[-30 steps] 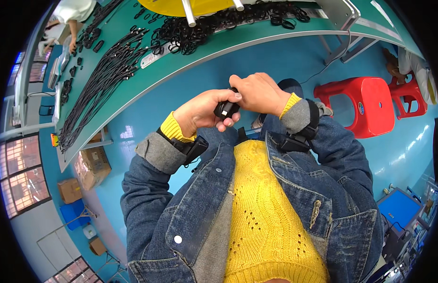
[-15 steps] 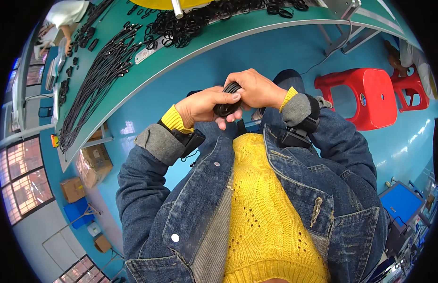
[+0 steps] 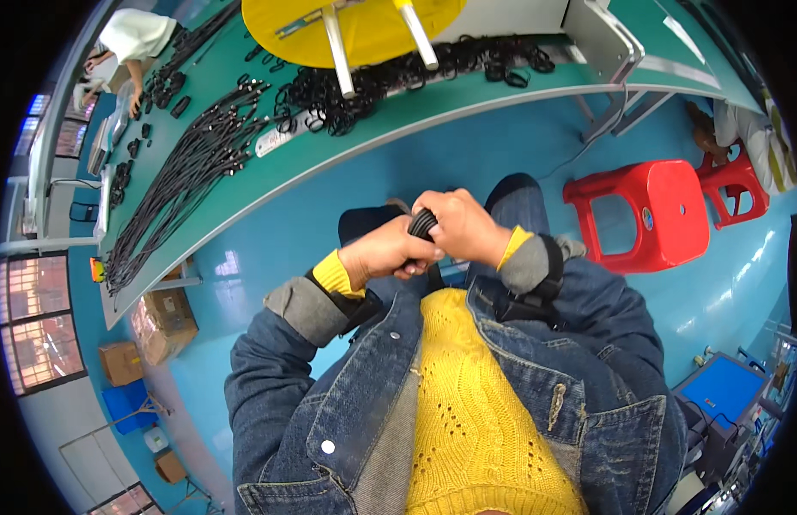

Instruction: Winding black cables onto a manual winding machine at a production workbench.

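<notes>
A coiled black cable (image 3: 422,224) is held in front of me, above my lap and short of the table edge. My left hand (image 3: 388,251) is wrapped round its lower part, with the thumb pressed along it. From the other side, my right hand (image 3: 467,225) grips the coil, its fingers bent over the top. Only a short ribbed stretch of the loops shows between the hands; the rest is covered by my fingers.
On the green table (image 3: 330,159) lie a long bundle of black cables (image 3: 188,167) and a pile of black loops (image 3: 338,103). A yellow round-topped stand (image 3: 355,30) is at the back. Red stools (image 3: 673,215) stand right. Another person (image 3: 136,39) works far left.
Both hands have closed further round the cable coil, hiding more of it. In the picture they sit lower, and more of the table and yellow stand shows.
</notes>
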Available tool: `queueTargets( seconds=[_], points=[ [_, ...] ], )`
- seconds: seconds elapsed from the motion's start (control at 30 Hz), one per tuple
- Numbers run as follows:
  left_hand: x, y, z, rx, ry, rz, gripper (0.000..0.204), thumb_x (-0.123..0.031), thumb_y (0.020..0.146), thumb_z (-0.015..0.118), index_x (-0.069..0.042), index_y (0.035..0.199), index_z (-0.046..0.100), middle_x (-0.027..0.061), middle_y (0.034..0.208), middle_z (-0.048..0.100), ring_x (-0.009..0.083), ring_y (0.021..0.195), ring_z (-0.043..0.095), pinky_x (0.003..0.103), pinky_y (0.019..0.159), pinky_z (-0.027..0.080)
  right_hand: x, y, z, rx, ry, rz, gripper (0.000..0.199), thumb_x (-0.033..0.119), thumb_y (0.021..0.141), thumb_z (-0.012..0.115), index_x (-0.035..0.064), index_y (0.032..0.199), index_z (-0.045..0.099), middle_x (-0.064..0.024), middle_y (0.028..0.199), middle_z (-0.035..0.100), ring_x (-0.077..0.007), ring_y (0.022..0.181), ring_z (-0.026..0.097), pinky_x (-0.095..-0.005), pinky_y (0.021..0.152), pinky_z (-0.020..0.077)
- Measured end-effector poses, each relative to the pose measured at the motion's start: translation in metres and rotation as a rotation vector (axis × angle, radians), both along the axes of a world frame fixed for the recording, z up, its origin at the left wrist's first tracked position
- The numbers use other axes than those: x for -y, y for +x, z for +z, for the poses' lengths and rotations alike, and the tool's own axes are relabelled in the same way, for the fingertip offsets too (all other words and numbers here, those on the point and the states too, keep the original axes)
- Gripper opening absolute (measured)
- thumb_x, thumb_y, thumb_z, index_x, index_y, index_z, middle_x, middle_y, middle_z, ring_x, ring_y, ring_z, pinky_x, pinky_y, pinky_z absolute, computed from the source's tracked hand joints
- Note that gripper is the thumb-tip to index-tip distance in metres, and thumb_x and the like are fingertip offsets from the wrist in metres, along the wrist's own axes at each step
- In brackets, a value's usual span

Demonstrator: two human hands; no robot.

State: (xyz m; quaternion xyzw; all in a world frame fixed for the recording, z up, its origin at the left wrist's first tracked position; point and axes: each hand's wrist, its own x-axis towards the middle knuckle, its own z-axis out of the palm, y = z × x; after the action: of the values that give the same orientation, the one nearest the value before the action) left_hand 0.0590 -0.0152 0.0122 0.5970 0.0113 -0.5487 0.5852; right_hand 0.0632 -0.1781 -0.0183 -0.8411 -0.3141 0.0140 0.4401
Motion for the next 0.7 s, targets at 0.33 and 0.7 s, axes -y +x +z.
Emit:
queueTargets(
  seconds=[0.33,0.7],
  points=[
    [-0.008,-0.002,-0.027,0.132,0.120,0.122,0.011,-0.013,0.076,0.060,-0.004,0.074,0.053,0.0013,0.062,0.052,0.0087,0.052,0.048,0.022,0.044,0.037,-0.004,0.002,-0.001,-0.183,-0.178,0.046,0.024,0.010,0.070,0.056,-0.0023,0.090,0.049,-0.0234,0.078,0.059,-0.0403,0.076,0.058,-0.0451,0.067,0.0460],
    [0.006,-0.016,-0.042,0.798,-0.012,0.219,0.014,-0.009,0.078,0.057,0.001,0.088,0.057,0.0042,0.073,0.059,0.0125,0.068,0.055,0.029,0.060,0.045,-0.022,0.004,-0.001,-0.224,-0.120,-0.128,0.036,0.031,0.082,0.050,-0.0051,0.088,0.050,-0.0237,0.078,0.059,-0.0390,0.076,0.058,-0.0462,0.067,0.0455]
  ],
)
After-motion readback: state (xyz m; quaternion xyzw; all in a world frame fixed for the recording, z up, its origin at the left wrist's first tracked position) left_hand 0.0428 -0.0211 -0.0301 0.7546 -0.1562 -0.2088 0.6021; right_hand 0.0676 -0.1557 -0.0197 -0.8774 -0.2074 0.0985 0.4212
